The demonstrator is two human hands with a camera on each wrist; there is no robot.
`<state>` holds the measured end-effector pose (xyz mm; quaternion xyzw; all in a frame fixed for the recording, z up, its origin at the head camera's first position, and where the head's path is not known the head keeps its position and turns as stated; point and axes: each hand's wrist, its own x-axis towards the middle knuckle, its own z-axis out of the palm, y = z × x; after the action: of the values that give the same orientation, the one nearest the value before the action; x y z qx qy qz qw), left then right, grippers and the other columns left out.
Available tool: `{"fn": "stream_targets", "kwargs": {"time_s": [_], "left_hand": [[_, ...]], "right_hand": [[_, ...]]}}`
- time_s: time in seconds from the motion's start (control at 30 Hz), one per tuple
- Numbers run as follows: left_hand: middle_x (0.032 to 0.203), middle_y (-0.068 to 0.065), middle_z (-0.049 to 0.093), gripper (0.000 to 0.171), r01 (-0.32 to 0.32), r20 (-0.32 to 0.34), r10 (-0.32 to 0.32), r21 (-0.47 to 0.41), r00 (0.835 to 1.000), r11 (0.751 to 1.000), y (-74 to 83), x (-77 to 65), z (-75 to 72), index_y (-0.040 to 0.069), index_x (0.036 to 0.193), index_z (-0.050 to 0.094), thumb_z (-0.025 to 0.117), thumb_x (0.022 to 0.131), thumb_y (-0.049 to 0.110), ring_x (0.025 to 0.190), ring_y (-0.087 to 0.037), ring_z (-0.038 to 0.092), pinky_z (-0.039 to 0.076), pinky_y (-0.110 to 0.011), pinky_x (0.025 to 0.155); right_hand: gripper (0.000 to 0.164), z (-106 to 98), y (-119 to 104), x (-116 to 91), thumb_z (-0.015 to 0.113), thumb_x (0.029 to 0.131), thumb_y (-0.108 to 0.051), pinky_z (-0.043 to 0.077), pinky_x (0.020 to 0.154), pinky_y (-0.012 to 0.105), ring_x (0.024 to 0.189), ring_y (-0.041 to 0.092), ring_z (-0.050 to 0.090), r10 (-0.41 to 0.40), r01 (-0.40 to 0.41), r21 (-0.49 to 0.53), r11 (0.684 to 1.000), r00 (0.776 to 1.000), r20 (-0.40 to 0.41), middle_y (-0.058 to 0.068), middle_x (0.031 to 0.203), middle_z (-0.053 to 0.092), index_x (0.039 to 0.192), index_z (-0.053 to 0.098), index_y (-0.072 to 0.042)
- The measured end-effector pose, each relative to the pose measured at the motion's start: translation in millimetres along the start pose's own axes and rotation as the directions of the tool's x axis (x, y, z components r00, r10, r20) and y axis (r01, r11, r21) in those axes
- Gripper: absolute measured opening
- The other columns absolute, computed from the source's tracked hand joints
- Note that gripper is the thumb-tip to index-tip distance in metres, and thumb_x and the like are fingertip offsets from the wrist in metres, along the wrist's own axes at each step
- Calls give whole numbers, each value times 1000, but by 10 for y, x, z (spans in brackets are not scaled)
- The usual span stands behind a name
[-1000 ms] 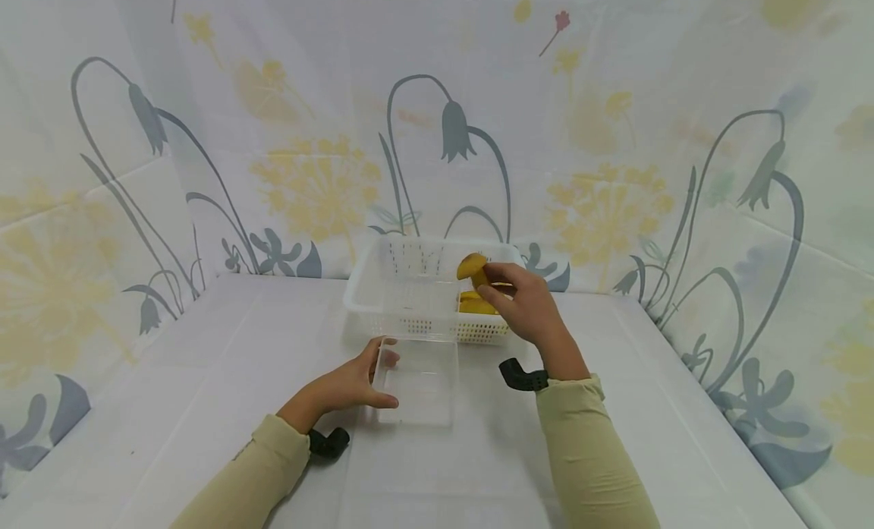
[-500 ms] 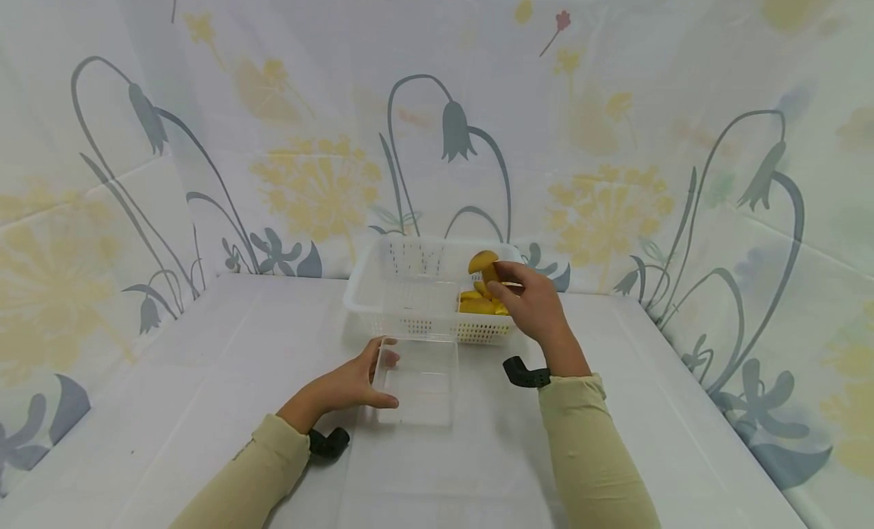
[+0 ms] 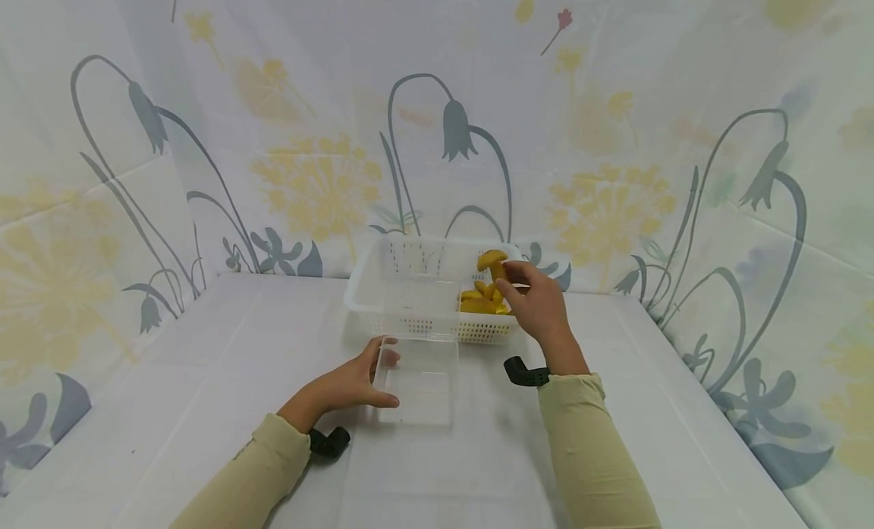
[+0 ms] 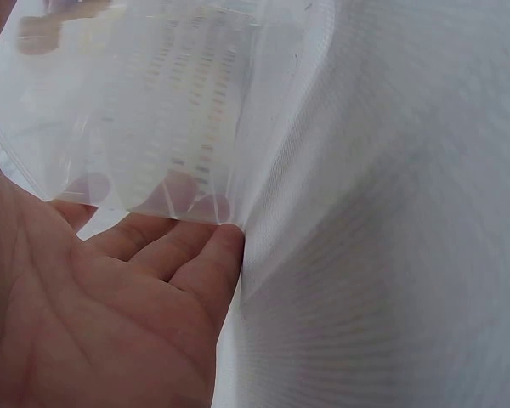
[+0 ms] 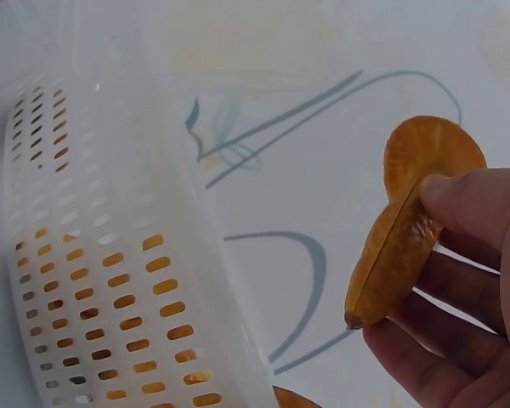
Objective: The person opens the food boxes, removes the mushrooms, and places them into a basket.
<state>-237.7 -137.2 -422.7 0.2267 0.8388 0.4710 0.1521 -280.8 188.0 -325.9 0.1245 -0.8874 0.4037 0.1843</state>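
In my right hand (image 3: 536, 297) I pinch a yellow-brown mushroom (image 3: 492, 262) by its stem, cap up, over the right part of a white perforated basket (image 3: 362, 282). The right wrist view shows the mushroom (image 5: 395, 246) between thumb and fingers, beside the basket's slotted wall (image 5: 110, 323). More yellow pieces (image 3: 478, 305) lie inside the basket. My left hand (image 3: 344, 385) holds the left side of a clear plastic box (image 3: 419, 407), thumb at the front and fingers at the back. In the left wrist view, fingertips (image 4: 187, 200) show through the box's clear wall (image 4: 127, 127).
A clear panel (image 3: 416, 294) stands up behind the box and overlaps the basket's front. A white cloth covers the table (image 3: 205, 392), and a flower-printed cloth wall (image 3: 587, 96) encloses the back and sides. Dark wrist mounts (image 3: 524, 373) stick out from each sleeve.
My right hand has moved slightly to the right with the mushroom, whose cap has tipped upright. More of the yellow pieces in the basket now show. The left hand and the clear box stay put.
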Motion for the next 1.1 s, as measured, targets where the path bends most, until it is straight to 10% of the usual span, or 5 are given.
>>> {"fn": "stream_targets", "kwargs": {"time_s": [1.1], "left_hand": [[151, -17, 32, 100, -14, 19, 14, -16, 1000, 1000, 13, -8, 12, 15, 148, 15, 83, 77, 29, 147, -40, 17, 24, -55, 116]], "right_hand": [[25, 214, 213, 58, 62, 95, -26, 57, 79, 42, 94, 30, 67, -10, -14, -186, 982, 992, -127, 14, 106, 70, 111, 63, -6]]}}
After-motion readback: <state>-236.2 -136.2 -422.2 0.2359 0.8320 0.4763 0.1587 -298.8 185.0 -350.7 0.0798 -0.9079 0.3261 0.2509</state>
